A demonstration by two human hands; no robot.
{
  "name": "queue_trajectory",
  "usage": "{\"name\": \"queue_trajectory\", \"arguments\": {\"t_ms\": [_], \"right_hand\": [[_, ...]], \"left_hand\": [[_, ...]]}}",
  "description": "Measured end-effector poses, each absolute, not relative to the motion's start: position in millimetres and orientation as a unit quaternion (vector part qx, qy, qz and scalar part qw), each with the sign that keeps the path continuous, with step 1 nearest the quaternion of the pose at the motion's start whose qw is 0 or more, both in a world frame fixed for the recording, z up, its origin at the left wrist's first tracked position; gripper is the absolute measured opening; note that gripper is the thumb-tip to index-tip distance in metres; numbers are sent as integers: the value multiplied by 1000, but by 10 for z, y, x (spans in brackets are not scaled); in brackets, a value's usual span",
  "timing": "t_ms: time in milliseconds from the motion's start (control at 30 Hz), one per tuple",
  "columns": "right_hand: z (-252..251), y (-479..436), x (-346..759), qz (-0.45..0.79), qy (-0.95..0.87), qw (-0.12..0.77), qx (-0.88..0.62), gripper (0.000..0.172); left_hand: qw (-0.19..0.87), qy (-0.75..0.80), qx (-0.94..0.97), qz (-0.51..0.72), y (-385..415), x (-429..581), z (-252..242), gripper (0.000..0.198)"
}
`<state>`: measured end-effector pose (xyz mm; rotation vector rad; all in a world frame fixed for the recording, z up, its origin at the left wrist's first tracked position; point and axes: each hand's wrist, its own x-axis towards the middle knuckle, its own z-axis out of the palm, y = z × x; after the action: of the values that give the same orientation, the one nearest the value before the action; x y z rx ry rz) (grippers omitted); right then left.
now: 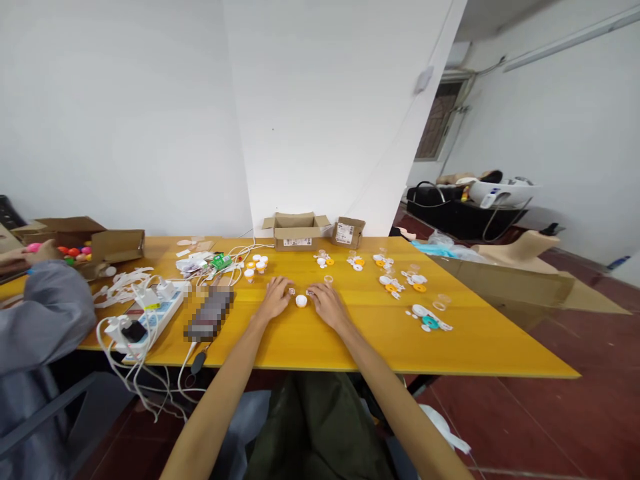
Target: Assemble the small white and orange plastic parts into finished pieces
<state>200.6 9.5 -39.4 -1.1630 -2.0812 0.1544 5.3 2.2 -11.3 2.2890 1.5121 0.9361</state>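
Note:
On the yellow table (pixel 380 353), a small round white piece (pixel 301 301) sits between my two hands. My left hand (pixel 277 297) has its fingers closed on a small clear piece (pixel 292 291), left of the white one. My right hand (pixel 326 304) closes its fingertips on another small clear piece (pixel 309 292), on the other side. A clear ring (pixel 328 279) lies just beyond my right hand. Several white-topped orange pieces (pixel 249 274) stand together behind my left hand.
Groups of white, orange and teal parts (pixel 430 322) lie to the right. Two cardboard boxes (pixel 295 239) stand at the back. On the left are a power strip (pixel 163 313) with cables, a blurred dark device (pixel 210 313) and a person's grey sleeve (pixel 45 307).

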Motion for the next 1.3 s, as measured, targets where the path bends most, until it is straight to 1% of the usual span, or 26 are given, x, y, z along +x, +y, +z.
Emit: {"name": "queue_trajectory", "arguments": {"t_ms": [133, 400, 633, 900, 1300], "right_hand": [[-388, 99, 2006, 61, -801, 360, -474, 23], [-408, 124, 2019, 52, -795, 360, -486, 15], [-432, 169, 2031, 53, -793, 380, -473, 17], [-410, 171, 2045, 52, -781, 399, -477, 18], [-384, 146, 2037, 74, -756, 432, -486, 18]], "left_hand": [[113, 518, 794, 297, 37, 47, -141, 29], [127, 502, 790, 328, 64, 48, -152, 18], [162, 494, 773, 363, 119, 48, -206, 19], [202, 505, 739, 397, 106, 90, -171, 11], [234, 497, 702, 454, 183, 75, -208, 12]]}}
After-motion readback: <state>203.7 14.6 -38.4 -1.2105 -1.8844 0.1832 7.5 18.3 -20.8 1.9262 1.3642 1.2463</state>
